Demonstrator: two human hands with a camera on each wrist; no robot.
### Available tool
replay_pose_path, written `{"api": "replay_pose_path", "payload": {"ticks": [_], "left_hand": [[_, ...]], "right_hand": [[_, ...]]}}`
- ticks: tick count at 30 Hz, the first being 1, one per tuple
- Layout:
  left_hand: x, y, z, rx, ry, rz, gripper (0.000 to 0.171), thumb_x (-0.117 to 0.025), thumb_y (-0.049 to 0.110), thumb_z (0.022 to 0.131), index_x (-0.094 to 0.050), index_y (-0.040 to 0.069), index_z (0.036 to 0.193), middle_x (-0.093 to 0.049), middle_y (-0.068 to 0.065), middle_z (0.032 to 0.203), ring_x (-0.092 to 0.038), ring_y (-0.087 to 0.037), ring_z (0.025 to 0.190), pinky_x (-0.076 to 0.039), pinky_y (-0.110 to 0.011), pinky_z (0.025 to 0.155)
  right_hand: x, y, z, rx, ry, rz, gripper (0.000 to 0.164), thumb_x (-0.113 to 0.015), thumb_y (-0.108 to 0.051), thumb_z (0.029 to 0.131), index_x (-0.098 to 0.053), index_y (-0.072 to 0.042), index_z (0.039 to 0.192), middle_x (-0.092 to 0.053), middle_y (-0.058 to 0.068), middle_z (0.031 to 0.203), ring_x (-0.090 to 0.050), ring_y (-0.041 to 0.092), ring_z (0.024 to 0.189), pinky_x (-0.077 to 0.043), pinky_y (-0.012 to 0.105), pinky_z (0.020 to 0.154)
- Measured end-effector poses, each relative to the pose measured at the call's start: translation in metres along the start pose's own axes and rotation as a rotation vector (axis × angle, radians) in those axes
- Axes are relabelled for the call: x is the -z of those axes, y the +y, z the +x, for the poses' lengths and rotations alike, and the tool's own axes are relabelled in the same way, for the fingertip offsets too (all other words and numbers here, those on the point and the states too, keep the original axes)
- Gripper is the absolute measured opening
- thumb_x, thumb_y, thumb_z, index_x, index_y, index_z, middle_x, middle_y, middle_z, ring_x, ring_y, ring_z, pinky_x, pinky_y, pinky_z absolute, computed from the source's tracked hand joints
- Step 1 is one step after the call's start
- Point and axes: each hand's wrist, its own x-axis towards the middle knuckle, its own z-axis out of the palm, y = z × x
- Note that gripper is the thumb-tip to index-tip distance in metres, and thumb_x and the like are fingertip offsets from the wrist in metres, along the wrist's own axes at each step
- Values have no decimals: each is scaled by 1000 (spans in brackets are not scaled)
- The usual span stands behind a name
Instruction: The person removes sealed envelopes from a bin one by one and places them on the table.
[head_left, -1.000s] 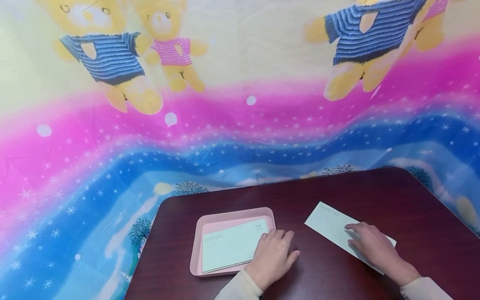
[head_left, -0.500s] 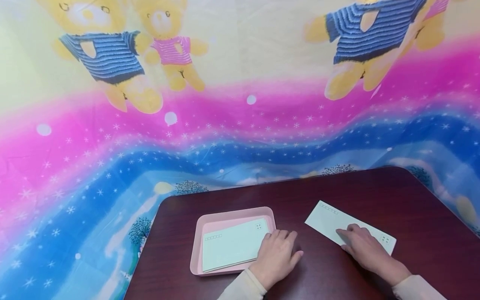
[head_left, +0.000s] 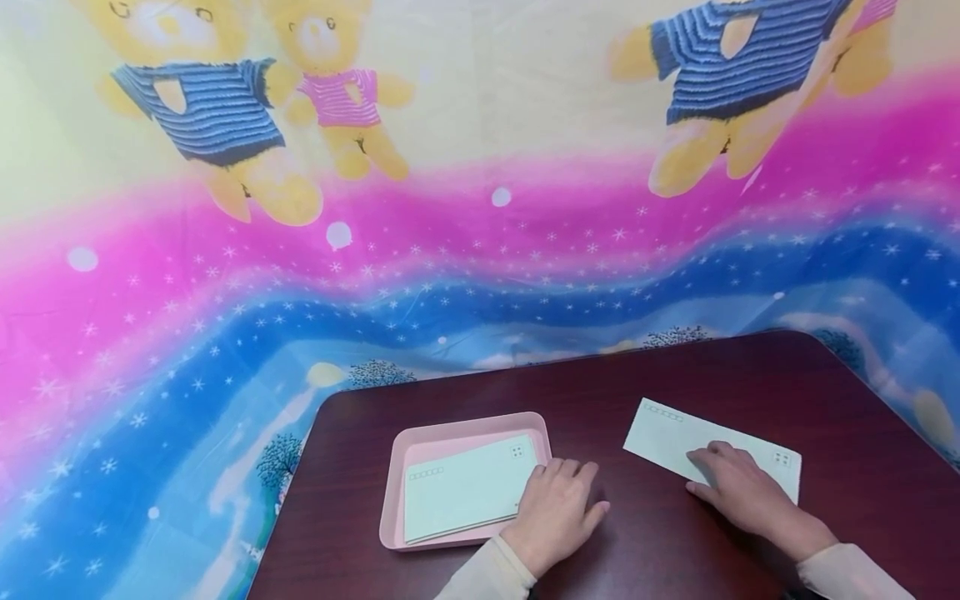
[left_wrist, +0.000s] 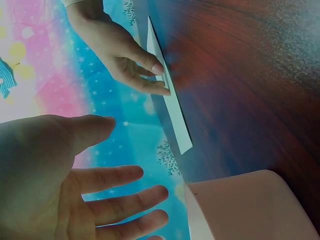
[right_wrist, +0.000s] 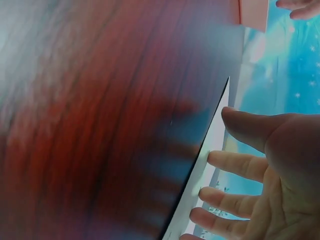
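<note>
A pale green envelope (head_left: 663,433) with printed postcode boxes and a stamp square lies flat on the dark wood table, at the right in the head view. My right hand (head_left: 750,496) rests its fingertips on it, fingers spread and not curled round it; the right wrist view shows these fingertips (right_wrist: 212,157) touching the envelope's face. To the left, more pale green envelopes (head_left: 461,500) lie stacked in a pink tray (head_left: 465,427). My left hand (head_left: 557,512) hovers over the tray's right side with loose, outstretched fingers and holds nothing. It hides the stack's lower right corner.
The dark red-brown table (head_left: 585,400) has rounded far corners. Behind it hangs a cloth (head_left: 480,250) printed with bears, snowflakes and trees, close to the table's back edge.
The right envelope has turned slightly counterclockwise and shifted right under my right hand, which first slid left, then back a little. My left hand has drifted slightly right; the tray stays put.
</note>
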Motion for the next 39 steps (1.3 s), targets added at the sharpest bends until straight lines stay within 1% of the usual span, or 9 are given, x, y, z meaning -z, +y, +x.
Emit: {"api": "replay_pose_path", "payload": {"ticks": [3, 9, 18, 26, 33, 39], "left_hand": [[0, 1, 1, 0, 5, -5, 40, -68, 51, 91, -68, 22, 118, -72, 7, 104, -65, -12, 94, -45, -25, 71], [1, 4, 3, -2, -2, -15, 41, -68, 51, 92, -68, 22, 120, -73, 6, 106, -65, -12, 96, -47, -26, 74], [1, 8, 8, -11, 3, -21, 41, -66, 52, 93, -68, 22, 121, -73, 7, 106, -66, -11, 96, -49, -26, 76], [0, 13, 14, -18, -7, -20, 41, -66, 52, 93, -67, 24, 123, -73, 8, 107, -65, -11, 97, -48, -26, 75], [-1, 16, 18, -21, -25, -35, 39, -65, 52, 94, -67, 25, 122, -73, 8, 108, -65, -11, 97, -47, -26, 74], [-2, 18, 20, -22, -41, -34, 41, -64, 53, 94, -66, 26, 124, -73, 8, 110, -65, -10, 99, -48, -26, 74]], "right_hand": [[0, 5, 0, 8, 22, 10, 41, -79, -26, 85, -70, 1, 114, -64, 21, 114, -61, 42, 102, -50, 59, 86], [2, 15, 5, -3, 25, 18, 35, -78, -23, 86, -68, 0, 110, -64, 20, 111, -61, 42, 100, -50, 58, 84], [7, 28, 11, -33, 29, -7, 36, -78, -22, 86, -66, 0, 112, -63, 22, 115, -60, 42, 103, -53, 55, 74], [9, 42, 17, -33, 49, -2, 26, -75, -15, 88, -65, -1, 107, -65, 18, 107, -63, 38, 97, -53, 51, 68], [8, 54, 19, -39, 83, 63, 20, -73, -8, 88, -64, 2, 103, -63, 23, 110, -62, 41, 98, -53, 55, 77], [11, 62, 24, -42, 90, 87, 12, -71, -4, 88, -61, 1, 95, -62, 27, 109, -62, 41, 95, -52, 53, 76]]}}
